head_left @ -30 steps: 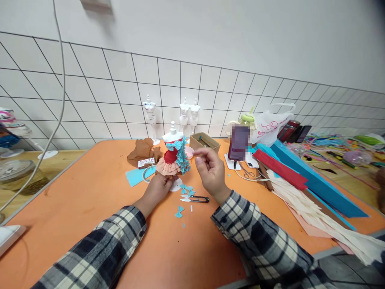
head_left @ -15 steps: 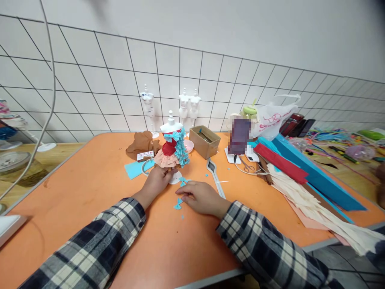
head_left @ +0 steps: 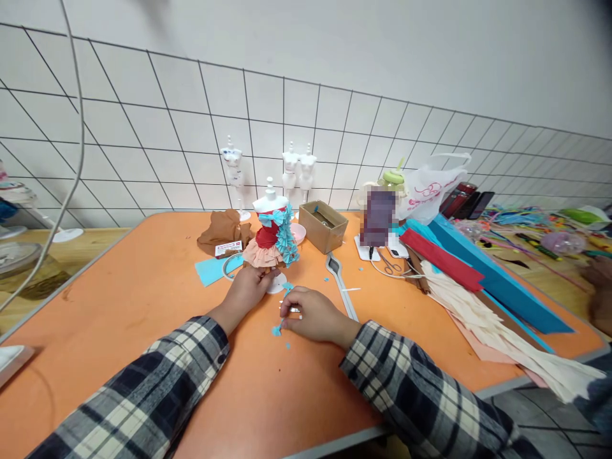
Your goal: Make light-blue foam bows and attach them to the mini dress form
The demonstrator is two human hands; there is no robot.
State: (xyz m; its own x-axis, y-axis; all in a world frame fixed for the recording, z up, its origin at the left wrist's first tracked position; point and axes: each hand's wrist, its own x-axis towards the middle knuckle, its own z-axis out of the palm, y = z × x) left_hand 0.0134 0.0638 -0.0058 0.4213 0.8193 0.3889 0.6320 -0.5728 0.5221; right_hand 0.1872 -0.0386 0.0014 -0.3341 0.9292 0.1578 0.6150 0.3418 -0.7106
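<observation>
A small white dress-form mannequin [head_left: 271, 203] stands upright in front of me. It wears a red bodice [head_left: 268, 236], a ruffled peach skirt [head_left: 261, 254] and a cascade of blue paper bows [head_left: 287, 239] down one side. My left hand [head_left: 246, 293] is closed round the lower part of the mannequin, just under the skirt, beside its round white base [head_left: 277, 284]. Low over the table, my right hand [head_left: 318, 315] pinches a small blue paper bow [head_left: 276, 331] at its fingertips. Another blue piece [head_left: 287, 288] lies just beyond the right fingers.
Behind stand a cardboard box [head_left: 323, 227], a pink dish [head_left: 298, 233] and several bare mannequins [head_left: 233, 167]. Brown paper [head_left: 220, 231] and a blue sheet [head_left: 209, 271] lie left. To the right are grey tweezers [head_left: 341, 285], scissors [head_left: 391, 264], a phone [head_left: 379, 217] and crepe paper strips [head_left: 471, 312].
My right fingers have come together on the near blue bow, which has shifted slightly. My left hand keeps its hold on the mannequin. The whole view has shifted a little.
</observation>
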